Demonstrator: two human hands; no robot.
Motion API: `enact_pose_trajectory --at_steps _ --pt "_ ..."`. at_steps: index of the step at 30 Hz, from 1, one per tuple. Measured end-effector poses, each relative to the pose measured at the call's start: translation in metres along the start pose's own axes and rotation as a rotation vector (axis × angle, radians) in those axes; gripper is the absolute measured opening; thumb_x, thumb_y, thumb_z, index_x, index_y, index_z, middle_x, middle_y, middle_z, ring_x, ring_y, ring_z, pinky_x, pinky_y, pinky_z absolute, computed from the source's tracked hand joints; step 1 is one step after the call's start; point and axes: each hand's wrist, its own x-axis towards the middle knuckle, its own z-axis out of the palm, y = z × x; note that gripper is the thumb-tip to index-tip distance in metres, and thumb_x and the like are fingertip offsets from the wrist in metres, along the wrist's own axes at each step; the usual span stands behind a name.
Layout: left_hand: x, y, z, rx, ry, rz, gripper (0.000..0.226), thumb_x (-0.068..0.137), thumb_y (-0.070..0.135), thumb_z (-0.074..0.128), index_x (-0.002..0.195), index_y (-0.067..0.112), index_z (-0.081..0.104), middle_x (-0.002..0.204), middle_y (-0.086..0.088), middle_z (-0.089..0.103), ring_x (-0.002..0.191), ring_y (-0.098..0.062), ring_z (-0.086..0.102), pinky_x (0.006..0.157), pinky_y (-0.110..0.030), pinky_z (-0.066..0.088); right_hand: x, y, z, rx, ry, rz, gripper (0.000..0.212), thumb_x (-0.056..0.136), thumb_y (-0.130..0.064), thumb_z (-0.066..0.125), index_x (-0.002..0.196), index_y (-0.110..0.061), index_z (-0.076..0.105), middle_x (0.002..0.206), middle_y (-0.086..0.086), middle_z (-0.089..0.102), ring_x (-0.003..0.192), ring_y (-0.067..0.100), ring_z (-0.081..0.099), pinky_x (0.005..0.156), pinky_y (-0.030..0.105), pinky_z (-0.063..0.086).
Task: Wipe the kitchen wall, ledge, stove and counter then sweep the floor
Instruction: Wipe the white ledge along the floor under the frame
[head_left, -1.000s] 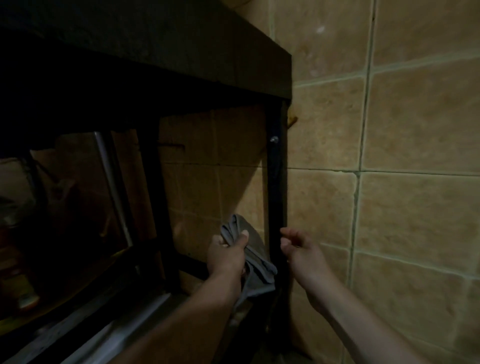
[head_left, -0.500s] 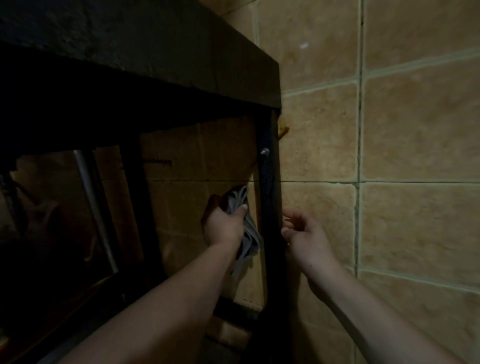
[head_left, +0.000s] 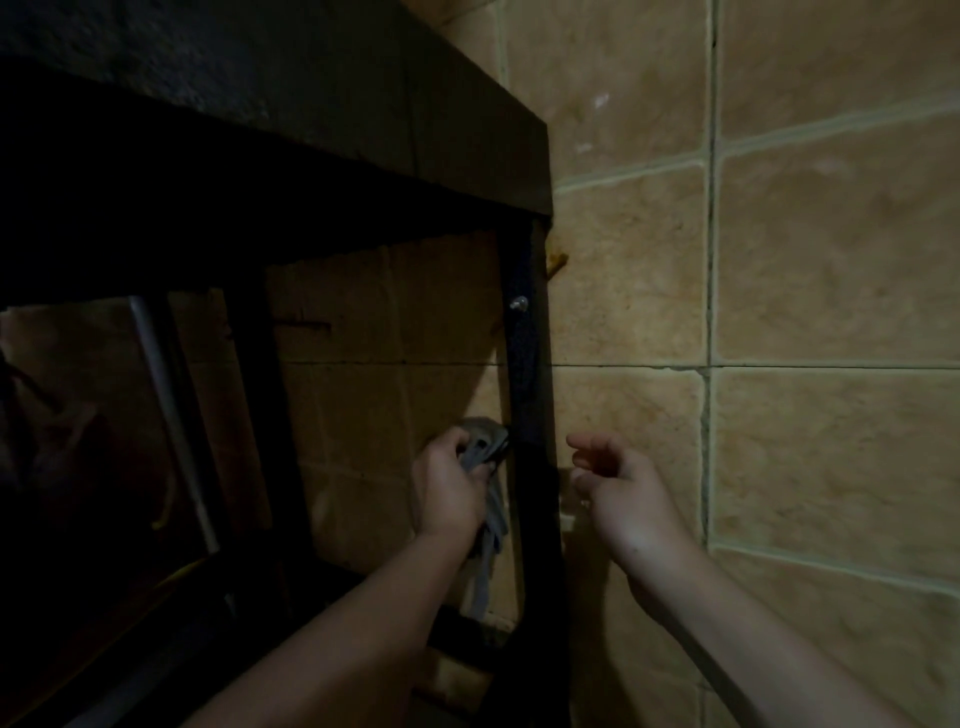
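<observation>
Grey cloth (head_left: 480, 449) sits bunched in the left hand (head_left: 451, 491), pressed to the tiled wall (head_left: 805, 291) just beside a black frame post (head_left: 525, 374) under the dark worktop (head_left: 291, 98). Right hand (head_left: 621, 488) hovers nearby, fingers loosely curled, holding nothing.

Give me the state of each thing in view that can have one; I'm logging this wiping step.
left hand: grips the cloth, beside the post.
grey cloth: bunched, its tail hanging below the hand.
right hand: holds nothing, fingers loosely curled, clear of the wall.
dark post: upright against the tiled wall.
screw: set in the post, head showing.
</observation>
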Motion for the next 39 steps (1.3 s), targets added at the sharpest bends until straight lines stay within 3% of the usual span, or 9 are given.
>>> enact_pose_trajectory --at_steps 4,7,11,17,21,25,29,33,39 --pt "0.01 0.025 -0.01 -0.135 0.095 0.012 0.033 0.09 0.019 0.063 0.121 0.014 0.057 0.113 -0.002 0.061 0.1 -0.014 0.057 0.087 -0.023 0.044 0.005 -0.011 0.008 0.006 0.021 -0.024 0.03 0.094 0.003 0.044 0.111 -0.02 0.053 0.099 -0.001 0.054 0.089 0.009 0.05 0.079 0.024 0.038" --pt "0.021 0.04 -0.014 -0.129 0.142 0.034 0.042 0.09 0.026 0.061 0.13 0.016 0.049 0.126 -0.006 0.055 0.115 -0.023 0.053 0.101 -0.035 0.044 0.008 -0.023 0.011 0.032 0.02 -0.031 0.032 0.095 0.003 0.043 0.113 -0.022 0.052 0.106 -0.002 0.051 0.087 0.006 0.05 0.081 0.025 0.042" --pt "0.043 0.054 -0.012 -0.106 0.195 0.028 0.049 0.091 0.035 0.057 0.132 0.009 0.047 0.124 -0.014 0.055 0.112 -0.03 0.055 0.095 -0.043 0.048 0.012 -0.031 0.012 0.015 0.036 -0.07 0.035 0.094 0.001 0.045 0.12 -0.021 0.054 0.118 0.001 0.054 0.108 0.015 0.052 0.095 0.032 0.046" --pt "0.074 0.067 -0.011 -0.1 0.141 -0.088 0.041 0.095 0.035 0.046 0.118 0.004 0.06 0.116 -0.019 0.061 0.108 -0.033 0.058 0.098 -0.047 0.045 0.019 -0.029 0.011 -0.003 0.021 -0.13 0.033 0.092 0.001 0.049 0.116 -0.022 0.055 0.114 0.0 0.054 0.101 0.011 0.05 0.069 0.012 0.038" --pt "0.064 0.071 -0.005 -0.076 0.248 0.014 0.04 0.093 0.023 0.055 0.126 0.001 0.053 0.122 -0.019 0.056 0.113 -0.033 0.054 0.098 -0.044 0.044 0.018 -0.024 0.012 -0.009 0.003 -0.12 0.032 0.092 0.001 0.05 0.106 -0.027 0.053 0.114 0.001 0.054 0.102 0.012 0.05 0.078 0.019 0.036" --pt "0.061 0.063 -0.013 0.0 0.154 0.045 0.036 0.093 0.025 0.053 0.12 0.001 0.058 0.116 -0.019 0.06 0.108 -0.034 0.058 0.093 -0.044 0.049 0.017 -0.025 0.015 -0.024 0.011 -0.128 0.03 0.092 0.001 0.05 0.105 -0.026 0.052 0.115 0.003 0.053 0.101 0.011 0.05 0.076 0.018 0.038" --pt "0.061 0.074 -0.028 -0.019 0.176 0.151 0.046 0.092 0.013 0.055 0.136 0.012 0.046 0.135 -0.01 0.05 0.125 -0.027 0.047 0.104 -0.041 0.04 0.017 -0.03 0.018 -0.027 0.021 -0.128 0.031 0.091 0.0 0.051 0.108 -0.026 0.053 0.115 0.002 0.054 0.102 0.012 0.051 0.082 0.022 0.037" --pt "0.066 0.101 -0.034 -0.099 0.271 0.086 0.052 0.091 0.015 0.058 0.139 0.011 0.041 0.141 -0.011 0.044 0.129 -0.028 0.043 0.108 -0.038 0.037 0.018 -0.035 0.018 -0.019 0.049 -0.133 0.032 0.092 -0.001 0.05 0.113 -0.025 0.054 0.115 -0.001 0.053 0.102 0.011 0.05 0.072 0.015 0.037" --pt "0.06 0.076 -0.013 0.0 0.278 0.183 0.043 0.094 0.02 0.052 0.136 0.012 0.045 0.131 -0.015 0.048 0.118 -0.029 0.049 0.099 -0.037 0.042 0.02 -0.024 0.015 -0.03 0.047 -0.137 0.032 0.092 0.0 0.05 0.114 -0.022 0.055 0.114 0.003 0.053 0.1 0.013 0.05 0.08 0.022 0.036"
